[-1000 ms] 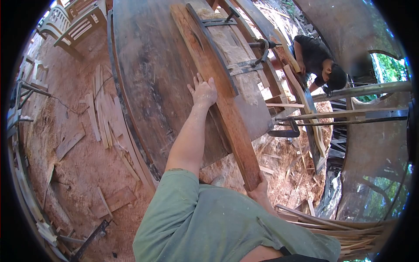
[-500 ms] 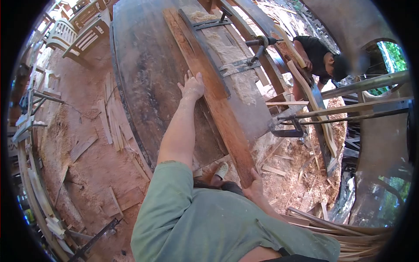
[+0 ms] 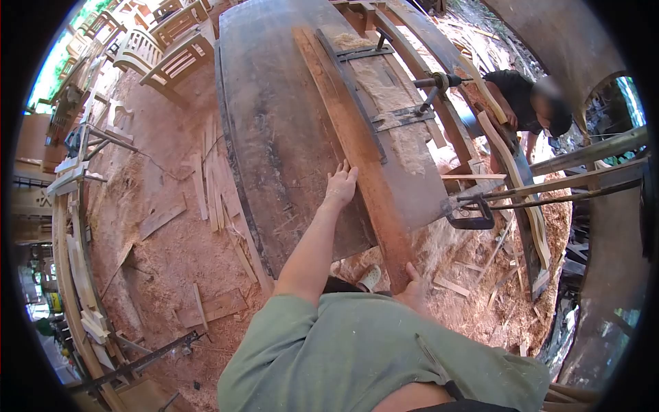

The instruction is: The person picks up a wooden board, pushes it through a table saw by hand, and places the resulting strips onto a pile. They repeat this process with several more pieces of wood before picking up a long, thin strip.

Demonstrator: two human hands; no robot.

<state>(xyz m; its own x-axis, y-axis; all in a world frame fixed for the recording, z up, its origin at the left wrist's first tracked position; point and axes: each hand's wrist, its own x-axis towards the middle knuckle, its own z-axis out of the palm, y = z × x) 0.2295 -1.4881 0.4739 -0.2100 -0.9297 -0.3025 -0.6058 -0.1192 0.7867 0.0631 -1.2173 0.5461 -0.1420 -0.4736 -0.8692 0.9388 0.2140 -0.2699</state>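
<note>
Reddish, sawdust-strewn ground point(image 3: 161, 275) is surrounding the dark tabletop point(image 3: 274, 137). Nearest, lower centre of frame: right hand point(image 3: 411, 290) is grasping the near end of a long plank point(image 3: 375, 201), thumb showing, other fingers hidden from where I am standing. Plank is running from lower centre to upper centre, lying on the tabletop and overhanging its near edge. Left hand point(image 3: 341, 185), mid-frame, is resting unclenched, fingers extending against the plank's left side. Dark strip point(image 3: 351, 97) is lying along its right side, upper centre. Farther off, another person point(image 3: 516, 95) is leaning over at upper right; slatted chairs point(image 3: 138, 49) are standing at upper left.
</note>
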